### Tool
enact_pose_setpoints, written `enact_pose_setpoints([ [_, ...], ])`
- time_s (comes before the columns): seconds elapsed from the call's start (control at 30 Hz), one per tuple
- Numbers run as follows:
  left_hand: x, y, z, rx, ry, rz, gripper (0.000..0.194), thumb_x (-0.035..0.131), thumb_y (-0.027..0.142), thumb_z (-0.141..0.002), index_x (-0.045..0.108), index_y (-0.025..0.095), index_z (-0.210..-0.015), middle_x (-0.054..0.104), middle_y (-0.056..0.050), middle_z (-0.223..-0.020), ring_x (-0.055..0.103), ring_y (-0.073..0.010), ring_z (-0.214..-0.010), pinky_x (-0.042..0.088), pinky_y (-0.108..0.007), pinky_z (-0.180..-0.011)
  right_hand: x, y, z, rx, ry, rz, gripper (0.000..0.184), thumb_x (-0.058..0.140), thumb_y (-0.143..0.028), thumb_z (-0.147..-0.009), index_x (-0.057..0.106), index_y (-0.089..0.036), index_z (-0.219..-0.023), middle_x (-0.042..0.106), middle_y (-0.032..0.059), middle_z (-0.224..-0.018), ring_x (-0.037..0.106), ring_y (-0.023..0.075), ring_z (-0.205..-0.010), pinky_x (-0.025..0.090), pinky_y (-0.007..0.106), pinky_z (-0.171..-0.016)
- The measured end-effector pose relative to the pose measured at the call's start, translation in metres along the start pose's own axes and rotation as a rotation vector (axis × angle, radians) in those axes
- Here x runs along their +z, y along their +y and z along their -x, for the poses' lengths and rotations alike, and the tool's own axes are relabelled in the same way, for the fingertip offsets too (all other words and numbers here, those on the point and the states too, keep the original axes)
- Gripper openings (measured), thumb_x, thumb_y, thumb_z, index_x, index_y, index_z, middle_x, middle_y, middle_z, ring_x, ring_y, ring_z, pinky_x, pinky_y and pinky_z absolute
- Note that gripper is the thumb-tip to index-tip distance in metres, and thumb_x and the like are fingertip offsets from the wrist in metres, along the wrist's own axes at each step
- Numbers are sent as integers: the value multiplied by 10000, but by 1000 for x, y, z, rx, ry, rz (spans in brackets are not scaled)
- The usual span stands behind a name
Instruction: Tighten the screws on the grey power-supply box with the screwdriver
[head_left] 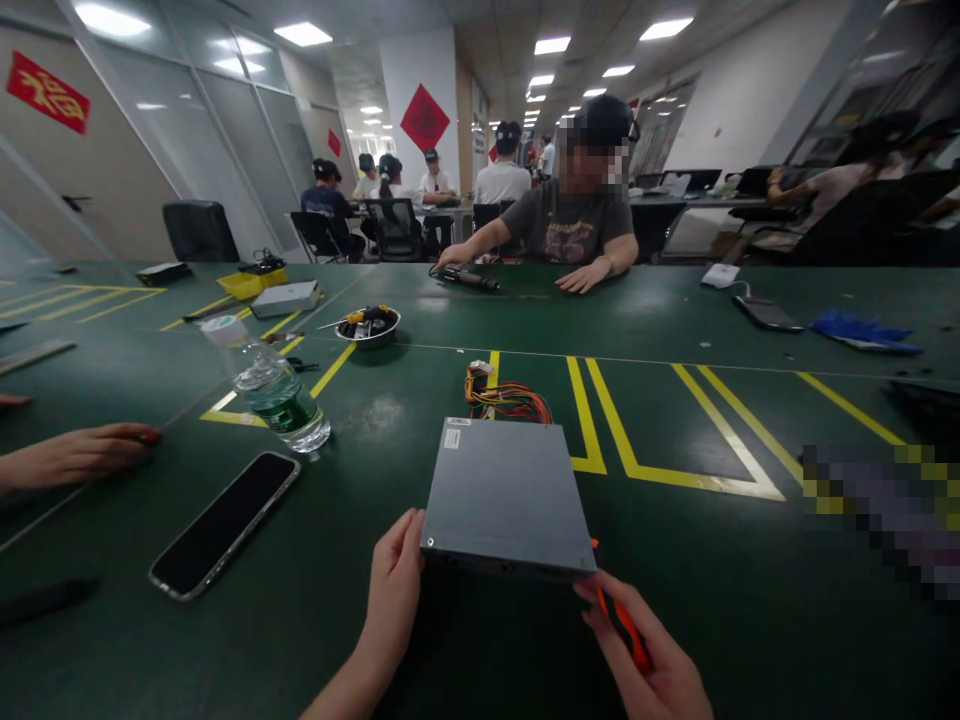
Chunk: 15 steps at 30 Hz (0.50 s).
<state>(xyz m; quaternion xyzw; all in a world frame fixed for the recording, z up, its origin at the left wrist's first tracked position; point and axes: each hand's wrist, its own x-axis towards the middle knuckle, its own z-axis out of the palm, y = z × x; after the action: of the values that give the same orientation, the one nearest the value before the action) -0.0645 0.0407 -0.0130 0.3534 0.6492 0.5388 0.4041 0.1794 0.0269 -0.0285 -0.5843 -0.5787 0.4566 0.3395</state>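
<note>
A grey metal computer power supply [506,490] lies in front of me, its broad flat face up with a small white label near the far left corner. Its bundle of coloured cables [517,400] trails out from the far side onto the table. My left hand [394,575] is closed on the near left corner of the case. In my right hand [652,645] is an orange-and-black handled screwdriver [628,630], held by the near right corner; fingertips meet the case edge there. The screwdriver's tip is hidden.
To the left are a phone [225,525], a water bottle [281,395] and a co-worker's hand [82,455]. Farther back stand a metal bowl [367,328] of tools and a yellow tray [251,283]. A person [577,220] sits opposite. A blue glove-like item [862,330] lies right.
</note>
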Motion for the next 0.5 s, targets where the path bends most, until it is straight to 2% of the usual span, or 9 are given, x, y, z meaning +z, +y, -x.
enact_pose_setpoints([
  [0.13,1,0,-1,64,-1,29,367,466,506,-787,459,187,-605,359,49,-584,314,-96,-536,301,-206,-496,5,-2,5,-44,23,-25,364,517,-415,-782,605,-261,-1100,590,62,-1158,579,222,-1037,484,329,-868],
  [0.23,2,-5,-4,129,22,21,341,432,457,-813,475,182,-616,352,54,-562,320,-89,-525,294,-201,-491,10,-8,8,-51,116,-89,334,494,-346,-780,589,-252,-1086,584,45,-1152,560,216,-1065,460,363,-905],
  [0.37,4,-10,-3,237,41,-86,360,403,445,-838,495,171,-622,440,44,-582,410,-93,-549,340,-206,-501,14,-14,11,-105,159,-113,306,507,-290,-744,593,-232,-1032,615,40,-1049,597,219,-968,489,390,-839],
  [0.43,-5,-6,3,268,75,-92,355,443,443,-837,521,160,-636,475,35,-597,463,-102,-582,380,-215,-524,13,-17,11,-149,178,-116,271,509,-272,-729,599,-211,-977,627,36,-966,614,207,-909,489,381,-827],
  [0.5,-29,3,12,307,127,-87,295,486,423,-839,579,148,-792,570,3,-751,539,-126,-686,452,-250,-603,12,-20,11,-180,187,-130,256,491,-268,-729,589,-191,-953,616,36,-921,638,181,-782,514,355,-748],
])
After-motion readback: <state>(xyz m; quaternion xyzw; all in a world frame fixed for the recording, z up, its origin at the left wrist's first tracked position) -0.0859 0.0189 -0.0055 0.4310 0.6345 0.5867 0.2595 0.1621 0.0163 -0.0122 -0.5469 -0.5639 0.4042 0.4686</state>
